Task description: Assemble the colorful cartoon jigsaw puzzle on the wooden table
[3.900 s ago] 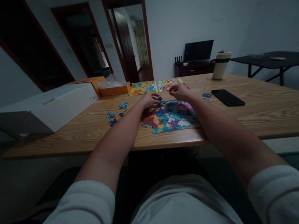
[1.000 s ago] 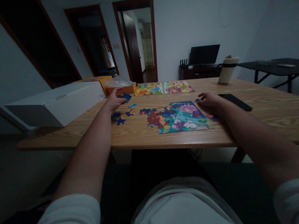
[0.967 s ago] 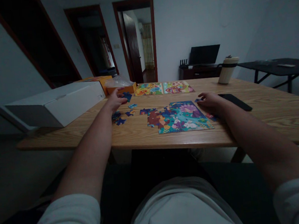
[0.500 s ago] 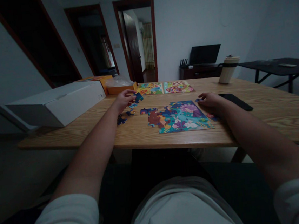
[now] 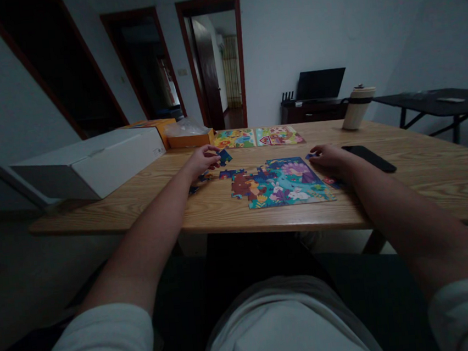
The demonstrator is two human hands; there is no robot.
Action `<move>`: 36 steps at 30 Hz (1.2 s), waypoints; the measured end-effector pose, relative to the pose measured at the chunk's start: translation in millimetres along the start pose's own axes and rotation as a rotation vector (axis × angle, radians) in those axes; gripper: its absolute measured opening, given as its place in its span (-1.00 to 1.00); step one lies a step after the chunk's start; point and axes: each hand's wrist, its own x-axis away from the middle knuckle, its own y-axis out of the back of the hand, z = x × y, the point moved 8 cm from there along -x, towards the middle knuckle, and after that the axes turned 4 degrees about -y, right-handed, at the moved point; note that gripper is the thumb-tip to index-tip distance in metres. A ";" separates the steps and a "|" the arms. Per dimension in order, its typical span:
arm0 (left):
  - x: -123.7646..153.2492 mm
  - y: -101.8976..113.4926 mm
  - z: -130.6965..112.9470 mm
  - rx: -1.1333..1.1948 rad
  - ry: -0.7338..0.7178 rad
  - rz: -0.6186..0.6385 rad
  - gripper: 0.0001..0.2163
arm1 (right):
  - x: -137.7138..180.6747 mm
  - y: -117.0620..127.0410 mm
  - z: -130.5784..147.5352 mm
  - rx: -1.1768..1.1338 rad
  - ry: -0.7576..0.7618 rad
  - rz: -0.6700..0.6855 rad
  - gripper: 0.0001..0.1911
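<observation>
A partly joined jigsaw puzzle (image 5: pixel 288 184) with rabbits and a purple shape lies on the wooden table. Its left edge is uneven. My left hand (image 5: pixel 204 160) pinches a dark blue puzzle piece (image 5: pixel 224 157) above the table, up and left of the joined part. Loose puzzle pieces (image 5: pixel 206 176) lie under and beside that hand, partly hidden by it. At the puzzle's right edge, my right hand (image 5: pixel 328 158) is closed on a small blue puzzle piece (image 5: pixel 310 156). Another reddish piece (image 5: pixel 329 180) shows below the right hand.
Two colourful picture sheets (image 5: pixel 277 136) lie at the table's far side. A long white box (image 5: pixel 120 156) and an orange box (image 5: pixel 189 140) holding clear plastic stand at the left. A black flat object (image 5: pixel 369 160) lies right of my right hand, with a cream tumbler (image 5: pixel 358 109) behind it.
My left hand has moved to the right and slightly nearer with the dark blue puzzle piece, closer to the joined puzzle. My right hand has stayed in place.
</observation>
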 end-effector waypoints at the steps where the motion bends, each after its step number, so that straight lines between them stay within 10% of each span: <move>1: 2.0 -2.4 -1.7 0.012 0.010 -0.005 -0.73 | 0.4 0.3 0.3 -0.002 -0.001 -0.001 -0.48; 10: 12.1 -31.3 -15.2 0.125 0.032 0.073 -0.72 | 2.9 1.4 2.5 0.006 -0.001 -0.025 -0.54; 36: 4.1 -9.6 5.7 -0.096 0.072 0.009 -0.70 | 6.7 3.1 5.8 -0.003 0.011 -0.007 -0.59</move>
